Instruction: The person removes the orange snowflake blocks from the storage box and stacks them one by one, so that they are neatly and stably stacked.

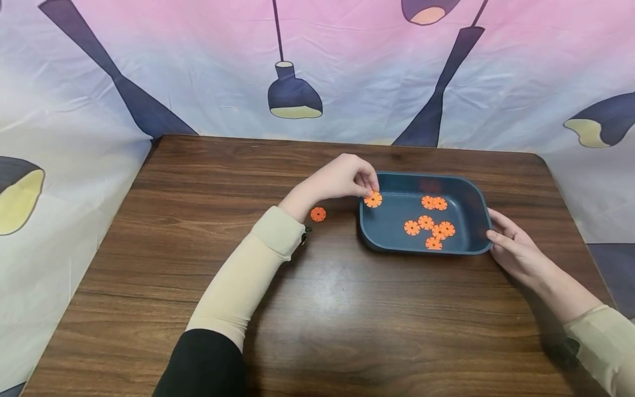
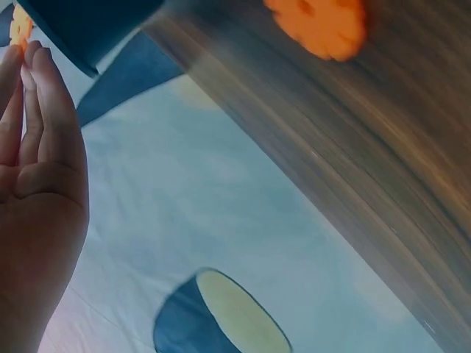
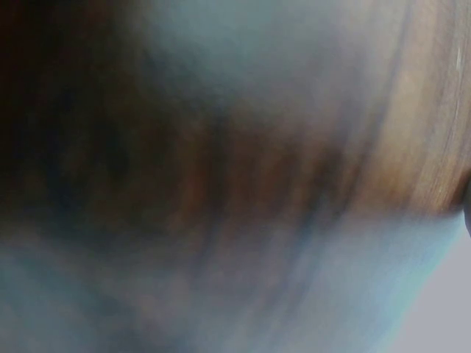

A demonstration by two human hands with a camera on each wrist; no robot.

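My left hand (image 1: 344,177) pinches an orange notched disc (image 1: 373,199) by its edge, over the left rim of a dark blue rectangular tub (image 1: 367,237). In the left wrist view the same disc (image 2: 20,26) shows at the fingertips, beside the tub's wall (image 2: 96,29). My right hand (image 1: 518,248) grips the tub's right end, thumb at the rim and fingers along the outer side. Several orange notched discs (image 1: 412,227) lie flat on the tub's floor, some overlapping. One more orange disc (image 1: 318,214) lies on the table, near the left wrist.
The brown wood-grain table (image 1: 317,331) runs back to a hanging cloth (image 1: 223,66) printed with dark lamps. The tub stands toward the table's right rear. The right wrist view is mostly blurred.
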